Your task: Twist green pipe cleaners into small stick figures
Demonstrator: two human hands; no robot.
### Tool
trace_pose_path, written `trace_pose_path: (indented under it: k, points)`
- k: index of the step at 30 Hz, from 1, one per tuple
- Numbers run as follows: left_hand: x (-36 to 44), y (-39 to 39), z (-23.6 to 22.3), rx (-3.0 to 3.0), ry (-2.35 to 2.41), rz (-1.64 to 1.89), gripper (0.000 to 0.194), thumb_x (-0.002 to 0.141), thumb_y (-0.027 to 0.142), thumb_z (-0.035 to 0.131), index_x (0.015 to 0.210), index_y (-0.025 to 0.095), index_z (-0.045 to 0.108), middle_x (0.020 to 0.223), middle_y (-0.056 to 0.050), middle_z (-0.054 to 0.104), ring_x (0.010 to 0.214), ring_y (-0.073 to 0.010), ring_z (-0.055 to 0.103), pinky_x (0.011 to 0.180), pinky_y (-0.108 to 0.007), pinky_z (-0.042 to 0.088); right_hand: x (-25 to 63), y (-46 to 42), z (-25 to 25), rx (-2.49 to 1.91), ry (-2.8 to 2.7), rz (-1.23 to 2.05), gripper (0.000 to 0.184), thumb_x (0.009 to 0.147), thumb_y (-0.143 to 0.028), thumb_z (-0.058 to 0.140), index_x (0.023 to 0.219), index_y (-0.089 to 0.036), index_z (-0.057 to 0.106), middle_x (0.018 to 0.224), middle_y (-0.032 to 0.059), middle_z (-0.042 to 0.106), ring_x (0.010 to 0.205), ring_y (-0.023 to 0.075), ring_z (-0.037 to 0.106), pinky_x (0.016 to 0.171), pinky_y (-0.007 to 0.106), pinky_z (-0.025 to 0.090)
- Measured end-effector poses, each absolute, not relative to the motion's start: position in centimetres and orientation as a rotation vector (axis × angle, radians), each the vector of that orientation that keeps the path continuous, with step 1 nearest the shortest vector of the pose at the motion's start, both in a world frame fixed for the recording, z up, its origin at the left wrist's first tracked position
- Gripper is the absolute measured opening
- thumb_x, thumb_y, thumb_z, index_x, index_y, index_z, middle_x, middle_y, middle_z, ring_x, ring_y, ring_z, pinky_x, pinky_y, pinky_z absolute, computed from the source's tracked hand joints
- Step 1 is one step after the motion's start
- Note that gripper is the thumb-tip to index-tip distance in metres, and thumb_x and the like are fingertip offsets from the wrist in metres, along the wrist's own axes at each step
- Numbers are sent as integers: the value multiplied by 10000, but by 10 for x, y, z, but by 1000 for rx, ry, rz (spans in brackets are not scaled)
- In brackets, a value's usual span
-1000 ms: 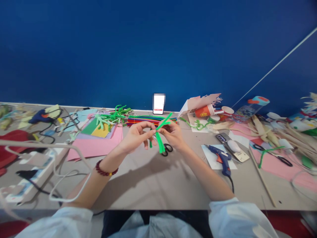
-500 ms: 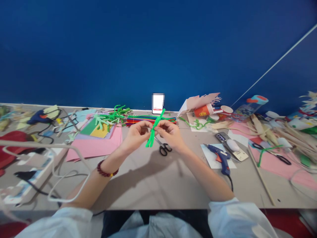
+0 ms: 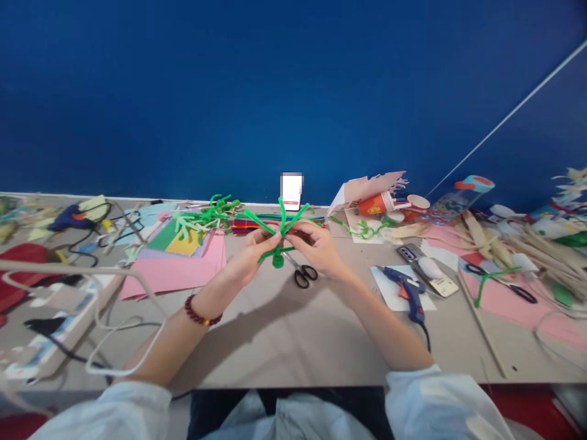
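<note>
Both hands meet above the middle of the table around a bunch of green pipe cleaners (image 3: 277, 233). My left hand (image 3: 254, 255) pinches the bunch from the left, and my right hand (image 3: 317, 245) pinches it from the right. The green stems fan out upward from between the fingers, and a short tuft hangs below. Black-handled scissors (image 3: 303, 274) lie on the table just under my right hand. A red bead bracelet (image 3: 198, 314) is on my left wrist.
Coloured paper sheets (image 3: 177, 263) and more pipe cleaners (image 3: 275, 220) lie behind the hands. A blue glue gun (image 3: 406, 290) rests at the right, another (image 3: 73, 215) at far left. A phone (image 3: 291, 191) stands against the blue wall. White cables (image 3: 114, 330) trail at the left.
The green stems, first crossed and then held together as one diagonal bundle, now spread into a fan above my fingers. Both hands stayed in place and kept their grip.
</note>
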State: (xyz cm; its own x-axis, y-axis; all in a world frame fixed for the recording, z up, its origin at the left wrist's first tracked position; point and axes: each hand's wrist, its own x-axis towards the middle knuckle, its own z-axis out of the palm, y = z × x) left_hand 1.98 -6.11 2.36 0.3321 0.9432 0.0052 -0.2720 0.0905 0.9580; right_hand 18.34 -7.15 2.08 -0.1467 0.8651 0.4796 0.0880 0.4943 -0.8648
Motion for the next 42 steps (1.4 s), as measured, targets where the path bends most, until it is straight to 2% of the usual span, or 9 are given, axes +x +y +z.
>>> trace_pose_path:
  k: [3,7,14,22,30,42]
  points:
    - [19,-60,23,1051,792,1015,324,571,404,831,719,165,669,687,-26,644,634,-121,589,519,-218,462,186,-71,24,-845,-1643,873,106,817,-263,617,834,-199,700,878,48,654,817,153,611,694,275,509]
    - [20,-61,23,1037,784,954,270,592,370,817,679,159,672,677,-35,651,618,-129,594,496,-224,453,188,-69,24,-888,-1576,979,148,780,-318,652,759,-177,693,793,34,657,693,132,591,599,255,471]
    - [22,-61,24,1090,824,1004,218,616,319,801,722,163,692,667,-25,662,588,-124,582,510,-243,472,187,-70,24,-971,-1478,1007,201,747,-361,679,689,-168,674,710,20,650,603,114,533,561,255,418]
    - [20,-59,21,973,844,921,217,650,326,782,665,150,655,611,-6,586,576,-101,542,483,-206,411,187,-74,31,-981,-1389,1091,199,706,-352,707,616,-181,659,627,-6,597,570,104,495,522,246,389]
    - [19,-61,22,908,862,840,186,699,315,719,713,143,649,670,-20,607,585,-115,539,480,-236,388,186,-75,34,-986,-1340,1162,171,683,-318,708,601,-178,654,618,-15,567,562,92,469,528,242,376]
    - [23,-61,19,951,887,907,251,648,338,760,633,145,601,597,16,536,590,-96,502,517,-217,358,186,-74,34,-1062,-1349,1140,211,669,-356,698,600,-168,631,628,-8,556,582,101,476,525,247,361]
